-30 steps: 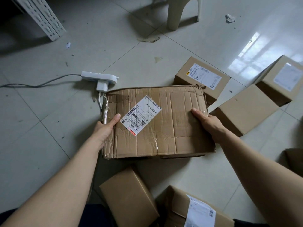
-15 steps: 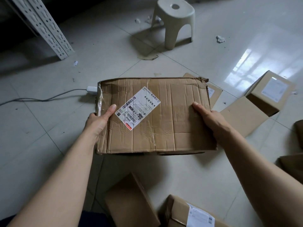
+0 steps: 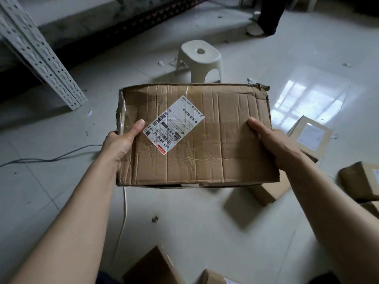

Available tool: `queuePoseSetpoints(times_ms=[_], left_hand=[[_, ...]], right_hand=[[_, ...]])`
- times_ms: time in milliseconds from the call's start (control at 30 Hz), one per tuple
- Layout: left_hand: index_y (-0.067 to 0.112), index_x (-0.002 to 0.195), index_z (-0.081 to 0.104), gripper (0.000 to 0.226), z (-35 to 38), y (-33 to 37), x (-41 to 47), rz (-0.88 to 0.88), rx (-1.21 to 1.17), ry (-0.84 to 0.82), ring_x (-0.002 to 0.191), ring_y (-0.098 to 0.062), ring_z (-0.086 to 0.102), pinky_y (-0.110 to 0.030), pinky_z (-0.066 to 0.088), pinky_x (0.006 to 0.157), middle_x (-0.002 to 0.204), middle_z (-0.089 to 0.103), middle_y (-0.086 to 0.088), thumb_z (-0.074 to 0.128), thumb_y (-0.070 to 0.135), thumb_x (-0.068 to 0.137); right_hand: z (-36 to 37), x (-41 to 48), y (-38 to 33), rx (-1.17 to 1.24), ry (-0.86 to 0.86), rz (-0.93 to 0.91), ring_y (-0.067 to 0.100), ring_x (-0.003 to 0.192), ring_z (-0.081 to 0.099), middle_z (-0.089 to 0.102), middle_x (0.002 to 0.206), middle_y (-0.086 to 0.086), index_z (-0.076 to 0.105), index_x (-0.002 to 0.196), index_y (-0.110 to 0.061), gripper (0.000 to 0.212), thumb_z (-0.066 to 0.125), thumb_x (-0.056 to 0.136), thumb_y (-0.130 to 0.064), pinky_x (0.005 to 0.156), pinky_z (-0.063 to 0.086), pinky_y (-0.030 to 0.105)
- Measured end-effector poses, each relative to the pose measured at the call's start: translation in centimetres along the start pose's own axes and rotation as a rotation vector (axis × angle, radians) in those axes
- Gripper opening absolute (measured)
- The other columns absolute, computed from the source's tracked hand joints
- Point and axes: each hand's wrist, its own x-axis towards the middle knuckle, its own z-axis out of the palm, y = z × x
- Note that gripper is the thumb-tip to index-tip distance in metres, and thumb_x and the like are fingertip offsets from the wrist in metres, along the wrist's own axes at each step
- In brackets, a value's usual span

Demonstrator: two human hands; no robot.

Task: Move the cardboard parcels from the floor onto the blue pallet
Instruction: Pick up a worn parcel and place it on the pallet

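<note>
Between both hands [image 3: 121, 140], a parcel [image 3: 205, 144] labelled [image 3: 174, 125] "H468-00 033".

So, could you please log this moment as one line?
phase: carrying | left hand: gripping parcel | right hand: gripping parcel | pallet: out of view

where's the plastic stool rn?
Head view, upper centre: the plastic stool stands on the tiled floor just beyond the far edge of the creased parcel held in both hands, right of the perforated metal rack upright.
</note>
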Motion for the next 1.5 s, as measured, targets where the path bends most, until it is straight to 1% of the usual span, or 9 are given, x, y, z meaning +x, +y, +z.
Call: queuePoseSetpoints(times_ms=[233,400,467,567,700,933,1100,1400,1500], left_hand=[[0.011,0.126,0.048,0.130,-1.0,8.7,-3.9,-0.054,0.029,-0.028,0.101,-0.034,0.065,-0.052,0.051,0.091,0.117,0.065,-0.013,0.074,0.085,0.023],[0.015,0.126,0.054,0.125,-2.8,15.9,-7.2,-0.118,0.042,-0.046,0.098,-0.034,0.067,-0.052,0.051,0.089,0.113,0.068,-0.010,0.076,0.085,0.025],[0.017,0.125,0.054,0.122,-3.6,18.9,-8.7,-0.137,0.046,-0.054,0.098,-0.034,0.067,-0.053,0.051,0.088,0.114,0.068,-0.010,0.076,0.084,0.025],[0.018,0.124,0.055,0.119,-4.6,23.5,-11.4,-0.140,0.039,-0.073,0.098,-0.035,0.067,-0.054,0.051,0.088,0.113,0.068,-0.011,0.077,0.083,0.027],[0.015,0.124,0.054,0.121,-6.1,30.0,-15.9,-0.144,0.040,-0.091,0.096,-0.036,0.068,-0.053,0.051,0.088,0.110,0.069,-0.012,0.078,0.082,0.027],[0.015,0.121,0.056,0.120,-8.8,40.8,-22.3,-0.119,0.066,-0.112,0.095,-0.036,0.068,-0.053,0.051,0.088,0.109,0.070,-0.013,0.078,0.083,0.025],[0.009,0.127,0.049,0.132,-8.9,47.9,-28.3,-0.021,0.112,-0.126,0.096,-0.036,0.067,-0.052,0.051,0.090,0.111,0.067,-0.016,0.075,0.086,0.022],[0.005,0.125,0.052,0.132,-6.0,54.4,-32.1,0.081,0.115,-0.287,0.091,-0.036,0.069,-0.050,0.052,0.090,0.106,0.069,-0.018,0.073,0.086,0.024],[0.001,0.128,0.048,0.133,-5.5,56.4,-32.5,0.141,0.122,-0.357,0.095,-0.036,0.067,-0.050,0.052,0.090,0.111,0.067,-0.018,0.074,0.084,0.028]], right_hand=[[-4.7,-4.3,-7.2,0.049,0.020,0.045,0.023,0.089,0.067,0.069,0.096,0.006,0.065,0.097,-0.015,0.063,0.071,0.065,-0.068,0.080,0.055,0.038],[-8.6,-8.5,-13.6,0.056,0.033,0.130,0.026,0.092,0.067,0.070,0.102,0.005,0.065,0.109,-0.017,0.093,0.072,0.041,-0.081,0.088,0.053,0.045],[-10.3,-10.4,-16.4,0.056,0.040,0.142,0.026,0.093,0.067,0.070,0.104,0.006,0.064,0.112,-0.017,0.095,0.071,0.043,-0.081,0.088,0.053,0.043],[-13.0,-13.6,-21.1,0.050,0.064,0.120,0.020,0.083,0.065,0.069,0.094,0.004,0.065,0.107,-0.011,0.073,0.070,0.064,-0.070,0.069,0.050,0.028],[-16.7,-17.9,-26.8,0.056,0.072,0.105,0.015,0.073,0.060,0.064,0.083,0.000,0.064,0.101,-0.010,0.056,0.067,0.075,-0.061,0.054,0.041,0.023],[-22.9,-25.2,-35.6,0.092,0.097,0.110,0.026,0.087,0.068,0.071,0.098,0.008,0.067,0.106,-0.011,0.079,0.071,0.058,-0.073,0.081,0.055,0.038],[-27.3,-29.5,-39.3,0.137,0.120,0.055,0.022,0.083,0.066,0.069,0.098,0.009,0.066,0.107,-0.007,0.067,0.071,0.069,-0.063,0.063,0.049,0.027],[-32.8,-34.2,-42.2,0.213,0.265,-0.030,0.022,0.081,0.066,0.070,0.091,0.005,0.066,0.103,-0.010,0.062,0.071,0.070,-0.062,0.063,0.050,0.027],[-33.0,-35.9,-42.3,0.230,0.349,-0.033,0.022,0.082,0.066,0.069,0.091,0.004,0.066,0.100,-0.012,0.060,0.071,0.069,-0.063,0.073,0.052,0.031]])
